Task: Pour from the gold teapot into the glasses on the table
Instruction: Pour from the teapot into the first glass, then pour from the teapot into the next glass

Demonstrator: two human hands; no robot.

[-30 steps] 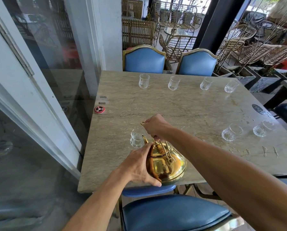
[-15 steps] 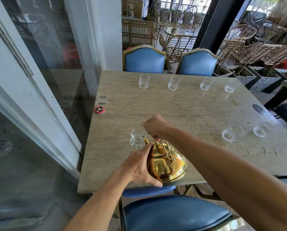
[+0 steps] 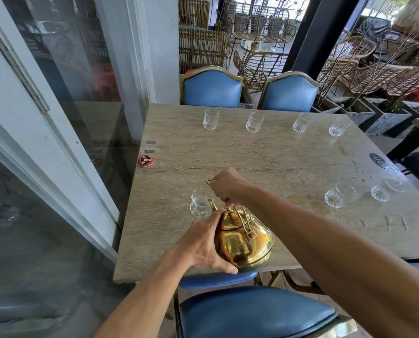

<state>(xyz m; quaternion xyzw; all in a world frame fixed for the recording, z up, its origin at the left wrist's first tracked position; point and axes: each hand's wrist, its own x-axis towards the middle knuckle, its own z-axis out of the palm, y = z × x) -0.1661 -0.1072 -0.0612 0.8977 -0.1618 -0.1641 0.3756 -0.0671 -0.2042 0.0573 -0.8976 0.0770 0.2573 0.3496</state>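
Observation:
The gold teapot (image 3: 246,242) sits at the near edge of the stone table (image 3: 264,162), its spout aimed at a clear glass (image 3: 200,203) just beyond it. My right hand (image 3: 228,186) is closed on the teapot's handle from above. My left hand (image 3: 203,245) presses against the teapot's left side. Several more clear glasses stand along the far edge, among them one at far left (image 3: 210,119) and one at far right (image 3: 338,126). Two glasses (image 3: 338,197) (image 3: 385,189) stand at the right side.
A red round call button (image 3: 145,161) lies at the table's left edge. Two blue chairs (image 3: 212,89) (image 3: 290,92) face me across the table, and a blue seat (image 3: 254,311) is below me. A glass wall (image 3: 57,118) runs along the left.

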